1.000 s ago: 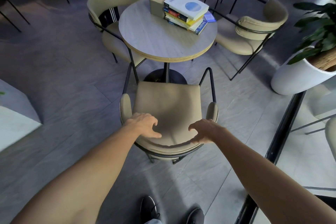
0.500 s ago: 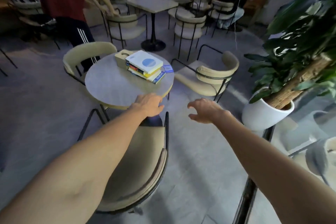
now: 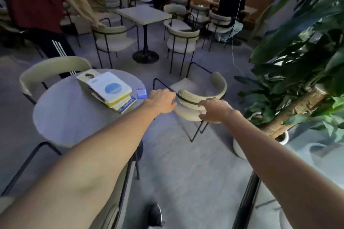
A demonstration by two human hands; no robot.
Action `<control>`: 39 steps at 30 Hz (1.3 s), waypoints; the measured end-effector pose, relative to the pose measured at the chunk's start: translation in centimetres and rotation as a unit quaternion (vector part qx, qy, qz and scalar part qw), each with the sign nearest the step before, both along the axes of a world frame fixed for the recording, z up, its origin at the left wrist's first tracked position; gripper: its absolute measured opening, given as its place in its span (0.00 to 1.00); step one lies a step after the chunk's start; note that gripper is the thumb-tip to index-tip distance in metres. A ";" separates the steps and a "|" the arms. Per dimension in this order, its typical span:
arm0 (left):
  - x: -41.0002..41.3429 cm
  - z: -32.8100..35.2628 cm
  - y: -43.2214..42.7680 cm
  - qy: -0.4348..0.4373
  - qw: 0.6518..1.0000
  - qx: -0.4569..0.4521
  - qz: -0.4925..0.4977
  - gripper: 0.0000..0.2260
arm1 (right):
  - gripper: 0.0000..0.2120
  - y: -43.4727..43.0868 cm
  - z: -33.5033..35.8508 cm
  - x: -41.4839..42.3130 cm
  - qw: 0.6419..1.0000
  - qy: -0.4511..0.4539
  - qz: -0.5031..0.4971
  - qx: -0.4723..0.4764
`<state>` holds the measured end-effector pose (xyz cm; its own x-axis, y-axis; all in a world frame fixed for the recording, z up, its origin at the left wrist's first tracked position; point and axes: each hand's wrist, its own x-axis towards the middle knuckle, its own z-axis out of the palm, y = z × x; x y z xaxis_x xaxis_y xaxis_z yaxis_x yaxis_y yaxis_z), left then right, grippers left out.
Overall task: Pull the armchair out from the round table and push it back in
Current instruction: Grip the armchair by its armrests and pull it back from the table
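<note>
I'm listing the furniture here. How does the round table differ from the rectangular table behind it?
The round table has a circular grey top; the rectangular table has a paler, straight-edged one. The round table carries a stack of books; nothing shows on the rectangular table. Both have beige armchairs around them.

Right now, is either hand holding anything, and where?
Nothing is gripped. Left hand and right hand are open at the armchair backrest; whether they touch it cannot be told.
</note>
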<state>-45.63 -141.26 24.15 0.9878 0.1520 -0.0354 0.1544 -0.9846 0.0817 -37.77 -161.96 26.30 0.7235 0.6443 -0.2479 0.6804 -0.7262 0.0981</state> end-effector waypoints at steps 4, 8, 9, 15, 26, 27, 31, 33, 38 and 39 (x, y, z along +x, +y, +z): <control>9.8 -2.5 0.6 0.018 1.000 -0.003 -0.008 0.15 | 0.26 0.3 -2.3 9.4 1.000 0.004 -0.019 -0.018; 18.7 -4.8 0.8 0.034 0.999 -0.014 -0.020 0.13 | 0.29 0.8 -5.0 17.9 0.998 0.018 -0.036 -0.045; 20.7 -5.2 0.8 0.039 0.999 -0.013 -0.020 0.13 | 0.29 1.0 -5.8 20.0 0.998 0.015 -0.036 -0.051; 31.5 -11.1 0.0 0.087 0.996 0.006 -0.032 0.13 | 0.31 2.0 -12.8 31.4 0.996 0.041 -0.028 -0.077; 42.3 -25.3 -0.4 0.213 0.976 0.035 -0.023 0.28 | 0.24 2.7 -27.2 44.0 0.982 0.079 0.066 -0.158; 42.8 -26.1 -0.3 0.219 0.975 0.039 -0.029 0.29 | 0.21 2.8 -28.1 44.4 0.982 0.075 0.067 -0.163; 44.1 -28.7 -0.2 0.218 0.974 0.041 -0.034 0.34 | 0.21 3.0 -30.9 46.2 0.979 0.065 0.062 -0.182; 44.4 -29.3 -0.4 0.215 0.975 0.053 -0.032 0.33 | 0.22 3.2 -32.1 46.6 0.981 0.076 0.056 -0.172; 45.3 -28.8 -0.9 0.215 0.971 0.095 -0.041 0.32 | 0.23 3.1 -33.4 47.7 0.988 0.078 0.044 -0.129; 45.5 -28.8 -0.9 0.217 0.970 0.101 -0.041 0.32 | 0.22 3.1 -33.4 48.0 0.988 0.077 0.044 -0.123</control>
